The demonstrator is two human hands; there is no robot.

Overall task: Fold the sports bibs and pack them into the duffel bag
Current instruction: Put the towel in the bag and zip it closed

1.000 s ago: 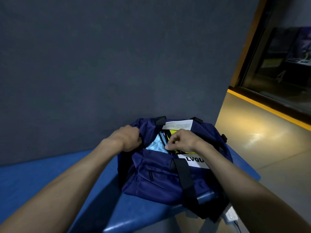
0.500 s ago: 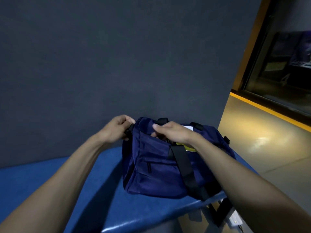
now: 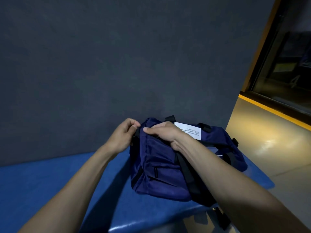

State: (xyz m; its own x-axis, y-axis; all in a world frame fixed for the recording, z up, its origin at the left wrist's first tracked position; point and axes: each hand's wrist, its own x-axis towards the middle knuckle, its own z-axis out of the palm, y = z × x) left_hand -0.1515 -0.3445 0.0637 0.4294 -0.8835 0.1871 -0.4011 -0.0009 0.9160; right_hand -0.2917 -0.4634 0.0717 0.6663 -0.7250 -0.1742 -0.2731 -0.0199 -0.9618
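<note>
A navy duffel bag [image 3: 168,169] sits on a blue bench [image 3: 58,179]. At its ten o'clock corner the left hand [image 3: 121,138] pinches the end tab; the right hand [image 3: 164,133] grips the top, seemingly zipping. Keeping that corner taut should help. No bibs visible.

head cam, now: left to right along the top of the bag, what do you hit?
left hand → right hand → white label → black strap loop → black buckle at the duffel bag's right end.
</note>
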